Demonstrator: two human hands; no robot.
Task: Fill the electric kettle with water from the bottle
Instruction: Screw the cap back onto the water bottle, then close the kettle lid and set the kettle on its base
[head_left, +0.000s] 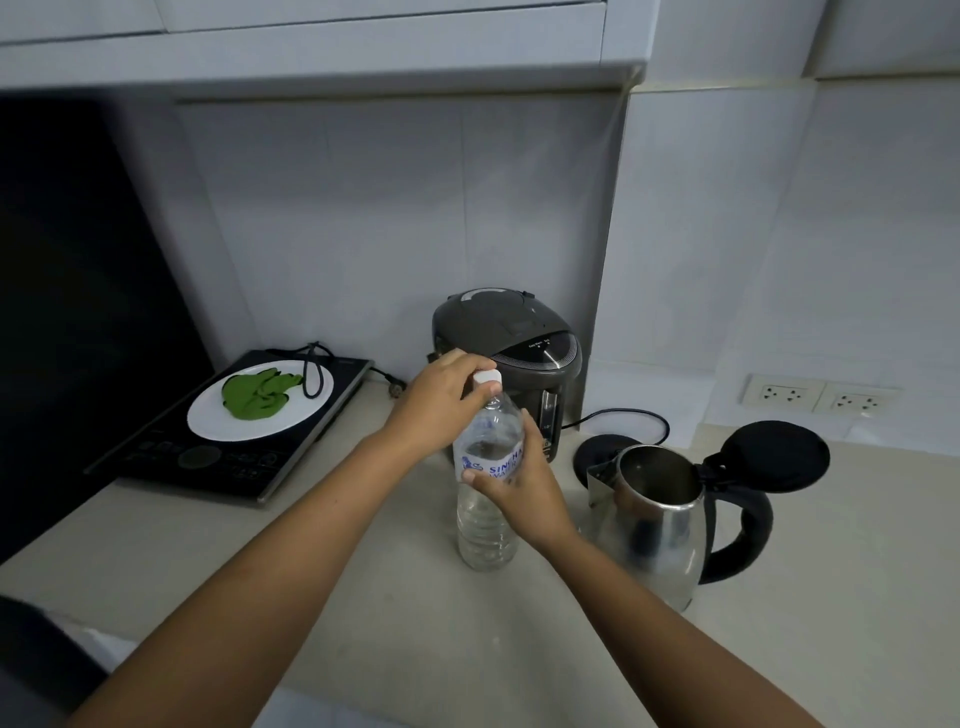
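A clear plastic water bottle (485, 525) with a white and blue label stands upright on the beige counter (363, 597), about half full. My right hand (524, 488) wraps around its middle. Fingers of my left hand (441, 402) pinch the white cap (488, 380) on top. To the right stands the steel electric kettle (660, 525) with a black handle; its black lid (779, 454) is flipped open and the inside looks dry. The kettle sits off its round black base (597, 454), which lies just behind it.
A dark hot-water dispenser (511, 353) stands directly behind the bottle. At the left, an induction cooker (228, 462) carries a white plate (260, 426) with a green cloth and a coiled cord. Wall sockets (821, 397) are at the right. Cabinets hang overhead.
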